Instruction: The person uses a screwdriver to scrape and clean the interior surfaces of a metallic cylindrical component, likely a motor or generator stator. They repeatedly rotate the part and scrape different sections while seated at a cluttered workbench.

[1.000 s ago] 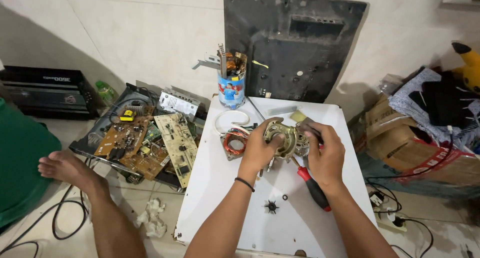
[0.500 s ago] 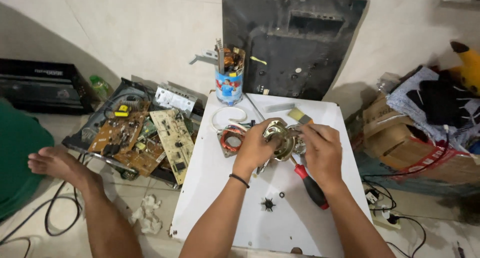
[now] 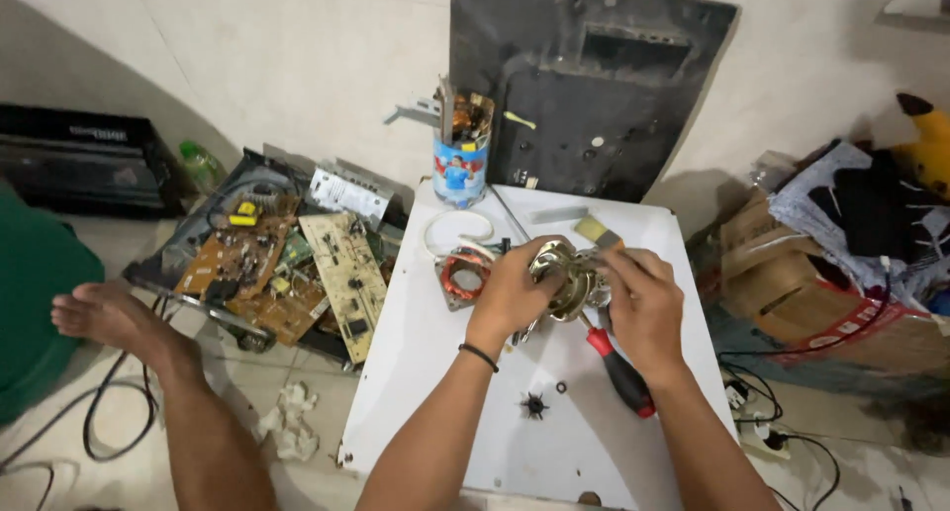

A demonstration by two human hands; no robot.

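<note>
A: Two hands are seen on one part: the metal motor housing [image 3: 566, 278] is gripped by the left hand [image 3: 515, 291] from its nine o'clock side, fingers curled shut around the rim, while it is pinched at its three o'clock edge by the right hand [image 3: 643, 303].

B: What has been altered since a second ago?

A: Little in the grip itself. The housing has been kept off the white table [image 3: 445, 372], above its middle, and the same hold is seen in both earlier views. The view has been shifted slightly, and the foot [image 3: 104, 318] at nine o'clock has been drawn a little farther out on the floor.

B: And what is implied for the work?

A: It is judged that the housing is still being worked at between the fingers; nothing has been set down or picked up. The red-handled screwdriver [image 3: 618, 372] is left lying at five o'clock of the housing, untouched.

B: What lies nearby?

A: A copper coil [image 3: 465, 274] is seen at nine o'clock of the left hand, a small black gear [image 3: 534, 405] at six o'clock, a tin of tools [image 3: 461, 160] at twelve o'clock, and circuit boards [image 3: 287, 274] are piled on the floor farther toward nine.
</note>
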